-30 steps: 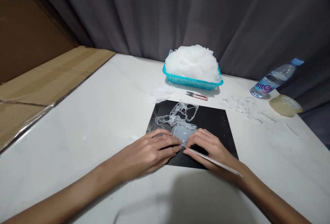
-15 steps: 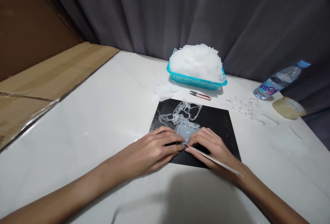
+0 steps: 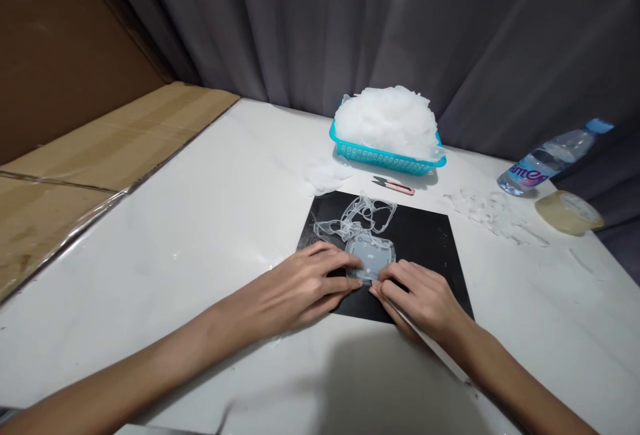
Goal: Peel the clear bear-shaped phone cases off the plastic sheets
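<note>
A translucent, rounded-square silicone-like piece (image 3: 370, 255) lies flat on a black mat (image 3: 425, 235). My left hand (image 3: 313, 281) comes in from the left, its fingertips holding the piece by its near left part. At the near right corner, the curled fingers of my right hand (image 3: 417, 295) are closed on a thin white strip-like tool (image 3: 440, 353). That tool runs back under the palm toward the wrist, and its tip is hidden by the fingers. Thin clear trimmed loops (image 3: 357, 217) lie tangled just beyond the piece, touching its far edge.
Behind the mat stands a turquoise basket (image 3: 385, 157) heaped with whitish translucent pieces (image 3: 387, 118). Pink-handled thread snips (image 3: 395, 185) lie before it, flat pieces (image 3: 326, 176) to their left. Rightward are clear scraps (image 3: 493, 215), a water bottle (image 3: 550, 158) and a tape roll (image 3: 569, 213). Cardboard (image 3: 100, 135) borders the left.
The view has shifted slightly, so everything sits a bit farther right. My right hand has drawn a little away from my left, and the white tool lies lower against the palm.
</note>
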`<state>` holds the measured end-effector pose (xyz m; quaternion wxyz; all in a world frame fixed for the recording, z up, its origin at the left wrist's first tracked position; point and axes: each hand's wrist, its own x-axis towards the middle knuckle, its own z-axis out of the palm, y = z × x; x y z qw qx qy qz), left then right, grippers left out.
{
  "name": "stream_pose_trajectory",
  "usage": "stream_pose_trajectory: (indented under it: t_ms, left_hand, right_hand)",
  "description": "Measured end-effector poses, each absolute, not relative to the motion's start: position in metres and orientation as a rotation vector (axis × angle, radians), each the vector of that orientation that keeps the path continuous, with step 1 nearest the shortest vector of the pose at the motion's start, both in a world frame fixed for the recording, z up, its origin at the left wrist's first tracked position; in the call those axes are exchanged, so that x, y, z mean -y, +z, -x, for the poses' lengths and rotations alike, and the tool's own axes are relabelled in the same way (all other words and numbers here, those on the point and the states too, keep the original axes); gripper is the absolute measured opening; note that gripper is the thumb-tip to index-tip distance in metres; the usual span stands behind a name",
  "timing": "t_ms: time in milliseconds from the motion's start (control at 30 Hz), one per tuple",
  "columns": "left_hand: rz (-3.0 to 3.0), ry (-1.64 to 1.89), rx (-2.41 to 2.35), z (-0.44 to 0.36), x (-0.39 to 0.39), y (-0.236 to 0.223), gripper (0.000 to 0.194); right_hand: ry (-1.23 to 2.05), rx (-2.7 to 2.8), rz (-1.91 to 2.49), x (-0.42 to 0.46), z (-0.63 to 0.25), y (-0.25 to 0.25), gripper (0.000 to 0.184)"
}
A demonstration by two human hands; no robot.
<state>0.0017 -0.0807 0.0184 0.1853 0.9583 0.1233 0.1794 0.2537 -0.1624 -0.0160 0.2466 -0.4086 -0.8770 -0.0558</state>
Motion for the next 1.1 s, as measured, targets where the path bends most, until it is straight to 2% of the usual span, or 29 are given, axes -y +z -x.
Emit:
stream_pose_trajectory:
  t_ms: [100, 167, 300, 400, 500, 600, 733, 967, 1100]
  left_hand:
    - [-2.722, 0.485, -0.4, -0.001, 0.082, 0.019, 0.027]
    - [-2.726, 0.453, -0.386, -0.001, 0.082, 0.02, 0.026]
    - [-2.698, 0.428, -0.39, -0.002, 0.083, 0.017, 0.025]
    - [-2.612, 0.498, -0.478, -0.003, 0.086, 0.016, 0.022]
    - [-2.312, 0.484, -0.745, -0.006, 0.093, 0.017, 0.034]
    - [-1.887, 0.359, -0.93, -0.013, 0.098, 0.019, 0.048]
    - [-1.519, 0.421, -0.881, -0.022, 0.101, 0.017, 0.048]
    - [-1.43, 0.523, -0.828, -0.027, 0.1, 0.013, 0.042]
    - [-1.508, 0.573, -0.85, -0.025, 0.099, 0.012, 0.039]
  right_hand:
    - [-0.226, 2.352, 1.084, 0.16, -0.248, -0.014, 0.015]
    - [-0.23, 2.33, 1.094, 0.157, -0.244, -0.016, 0.007]
    - [-0.259, 2.312, 1.161, 0.155, -0.24, -0.019, 0.016]
    - [-0.272, 2.341, 1.142, 0.156, -0.239, -0.019, 0.01]
    - [-0.282, 2.255, 1.152, 0.156, -0.235, -0.013, 0.007]
    - [-0.29, 2.124, 1.149, 0.157, -0.229, -0.005, 0.021]
    - [-0.279, 2.043, 1.147, 0.161, -0.221, 0.0, 0.029]
    - [-0.244, 2.022, 1.179, 0.16, -0.218, -0.006, 0.02]
    - [-0.098, 1.97, 1.203, 0.164, -0.212, -0.008, 0.011]
